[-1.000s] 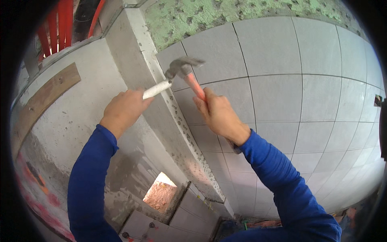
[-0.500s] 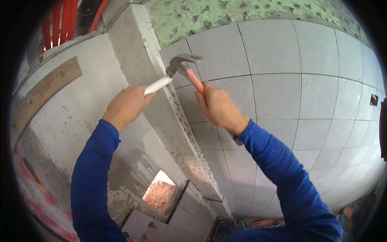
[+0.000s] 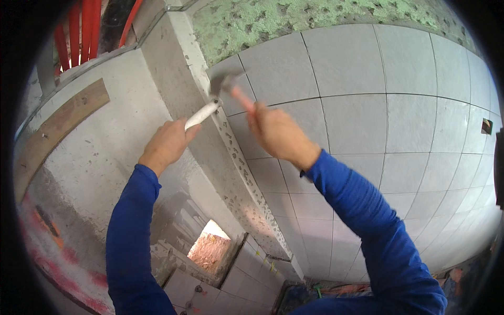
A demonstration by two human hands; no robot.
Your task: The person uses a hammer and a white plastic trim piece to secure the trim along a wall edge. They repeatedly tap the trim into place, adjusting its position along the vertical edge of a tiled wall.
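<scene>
My left hand (image 3: pixel 167 144) is closed round a white, round-handled tool (image 3: pixel 202 114), whose other end is hidden behind the hand. The dark-centred butt of that handle points up at the edge of a plastered pillar (image 3: pixel 226 142). In my right hand (image 3: pixel 283 132) is a claw hammer (image 3: pixel 241 98) with an orange handle, blurred by motion. Its dark head is right at the butt of the white handle; I cannot tell whether they touch.
Grey tiles (image 3: pixel 354 123) cover the wall to the right, below a rough green band (image 3: pixel 294 13). A wooden board (image 3: pixel 63 126) is fixed at the left. Red pipes (image 3: pixel 84 31) run upper left. Low down, a square opening (image 3: pixel 210 249) shows reddish rubble.
The hammer has swung slightly left and its head has turned, now blurred. My left hand and the white handle have shifted only a little. The whole view has moved slightly.
</scene>
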